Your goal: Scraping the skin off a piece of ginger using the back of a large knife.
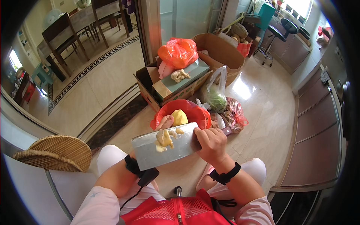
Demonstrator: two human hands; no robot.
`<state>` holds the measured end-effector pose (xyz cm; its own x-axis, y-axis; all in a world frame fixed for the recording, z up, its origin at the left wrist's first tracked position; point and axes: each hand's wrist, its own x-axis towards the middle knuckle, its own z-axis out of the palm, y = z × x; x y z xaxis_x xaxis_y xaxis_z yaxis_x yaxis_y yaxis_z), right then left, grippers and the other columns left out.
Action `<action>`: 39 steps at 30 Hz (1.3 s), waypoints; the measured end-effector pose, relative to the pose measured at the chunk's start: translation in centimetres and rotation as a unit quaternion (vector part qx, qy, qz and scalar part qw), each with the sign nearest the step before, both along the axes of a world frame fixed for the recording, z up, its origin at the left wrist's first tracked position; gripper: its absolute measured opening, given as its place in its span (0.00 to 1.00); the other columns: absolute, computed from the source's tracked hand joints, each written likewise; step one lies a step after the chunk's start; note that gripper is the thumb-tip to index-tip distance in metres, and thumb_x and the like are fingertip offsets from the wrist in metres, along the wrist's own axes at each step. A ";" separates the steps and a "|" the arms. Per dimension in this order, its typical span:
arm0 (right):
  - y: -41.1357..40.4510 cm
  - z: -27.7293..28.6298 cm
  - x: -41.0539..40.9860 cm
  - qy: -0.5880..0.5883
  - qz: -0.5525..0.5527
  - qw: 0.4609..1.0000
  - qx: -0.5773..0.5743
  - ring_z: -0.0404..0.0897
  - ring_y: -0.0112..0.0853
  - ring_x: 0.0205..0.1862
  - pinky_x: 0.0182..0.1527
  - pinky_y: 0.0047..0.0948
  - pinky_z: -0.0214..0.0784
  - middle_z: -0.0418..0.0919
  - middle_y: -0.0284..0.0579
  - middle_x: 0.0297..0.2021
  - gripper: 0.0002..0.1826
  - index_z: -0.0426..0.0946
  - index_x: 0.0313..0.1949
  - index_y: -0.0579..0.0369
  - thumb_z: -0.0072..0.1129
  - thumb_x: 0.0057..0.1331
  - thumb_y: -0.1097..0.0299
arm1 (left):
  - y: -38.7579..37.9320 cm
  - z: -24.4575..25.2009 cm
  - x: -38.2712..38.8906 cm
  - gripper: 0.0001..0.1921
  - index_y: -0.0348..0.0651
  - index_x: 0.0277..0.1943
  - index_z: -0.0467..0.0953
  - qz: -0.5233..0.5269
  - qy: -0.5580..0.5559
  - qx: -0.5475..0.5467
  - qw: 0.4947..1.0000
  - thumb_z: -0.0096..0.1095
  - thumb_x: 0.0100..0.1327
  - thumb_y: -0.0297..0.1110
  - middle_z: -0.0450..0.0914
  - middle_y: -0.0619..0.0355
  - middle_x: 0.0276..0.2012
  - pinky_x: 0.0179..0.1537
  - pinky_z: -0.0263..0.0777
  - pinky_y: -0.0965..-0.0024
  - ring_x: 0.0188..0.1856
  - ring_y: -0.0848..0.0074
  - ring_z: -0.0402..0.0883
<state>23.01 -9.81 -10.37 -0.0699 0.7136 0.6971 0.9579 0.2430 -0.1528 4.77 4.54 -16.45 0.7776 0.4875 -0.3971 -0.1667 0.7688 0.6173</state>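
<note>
My right hand (211, 143) grips the right end of a flat, silvery-grey rectangular box or panel (146, 153). Pieces of what looks like ginger (164, 139) lie on its face. Most of my left hand (166, 122) is hidden behind this grey object; its visible fingers are against or close beside a smooth yellow peeled potato or similar vegetable (179, 117). Whether they hold it cannot be told. Both lie over a round container lined with a red plastic bag (204, 114). Black bands are on both wrists.
Beyond the lined container stands a cardboard carton (149, 97) with a grey-green box (198, 69), a knobbly root (180, 75) and a red plastic bag (180, 52). Right of it are a clear bag of greens (216, 97) and another tied bag (234, 115). Woven trays (60, 149) stand left.
</note>
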 end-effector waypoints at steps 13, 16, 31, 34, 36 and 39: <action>0.4 -0.2 0.1 -0.007 -0.014 1.000 -0.002 0.78 0.37 0.24 0.31 0.38 0.70 0.74 0.39 0.21 0.16 0.80 0.40 0.58 0.67 0.49 0.75 | -0.6 0.9 0.7 0.21 0.49 0.61 0.73 0.042 0.095 0.153 0.983 0.54 0.79 0.54 0.81 0.62 0.47 0.45 0.79 0.72 0.42 0.82 0.82; 0.6 -0.4 0.6 -0.001 -0.024 1.000 0.003 0.79 0.38 0.25 0.32 0.38 0.70 0.75 0.40 0.22 0.16 0.80 0.41 0.58 0.67 0.49 0.75 | -1.7 0.5 0.4 0.20 0.47 0.62 0.71 0.095 0.064 0.229 0.967 0.55 0.80 0.53 0.80 0.63 0.50 0.46 0.78 0.73 0.44 0.83 0.81; 0.4 -0.5 0.5 0.011 -0.022 1.000 -0.003 0.77 0.36 0.25 0.30 0.37 0.67 0.73 0.39 0.22 0.14 0.80 0.42 0.57 0.60 0.56 0.72 | -1.8 1.7 0.9 0.23 0.45 0.63 0.68 0.081 0.067 0.176 0.979 0.56 0.78 0.53 0.82 0.57 0.51 0.46 0.82 0.69 0.45 0.78 0.84; 0.3 -0.3 0.8 0.016 -0.034 0.999 -0.006 0.79 0.38 0.25 0.31 0.37 0.69 0.75 0.40 0.23 0.13 0.80 0.41 0.58 0.63 0.54 0.74 | -2.1 2.3 1.0 0.19 0.44 0.60 0.70 0.107 0.035 0.179 0.977 0.60 0.76 0.45 0.83 0.54 0.50 0.47 0.83 0.65 0.45 0.73 0.86; 0.1 -0.2 0.7 0.018 -0.036 0.999 -0.010 0.80 0.40 0.26 0.33 0.38 0.72 0.77 0.42 0.23 0.15 0.79 0.39 0.57 0.68 0.50 0.77 | -0.9 1.8 0.9 0.16 0.44 0.58 0.72 0.073 0.035 0.084 0.993 0.61 0.75 0.43 0.84 0.53 0.50 0.48 0.84 0.64 0.45 0.71 0.86; -0.1 -0.1 0.5 0.022 -0.033 0.999 -0.021 0.82 0.41 0.27 0.33 0.39 0.72 0.79 0.43 0.24 0.15 0.79 0.39 0.57 0.68 0.50 0.77 | 0.6 0.8 0.0 0.21 0.44 0.63 0.73 0.007 0.044 -0.074 0.996 0.57 0.77 0.47 0.80 0.54 0.59 0.57 0.79 0.66 0.54 0.72 0.83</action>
<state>23.49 -9.89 -10.47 0.0094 0.7444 0.6676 0.9638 0.1712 -0.2045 4.78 5.13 -15.66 0.7295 0.4300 -0.5319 -0.1285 0.8500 0.5109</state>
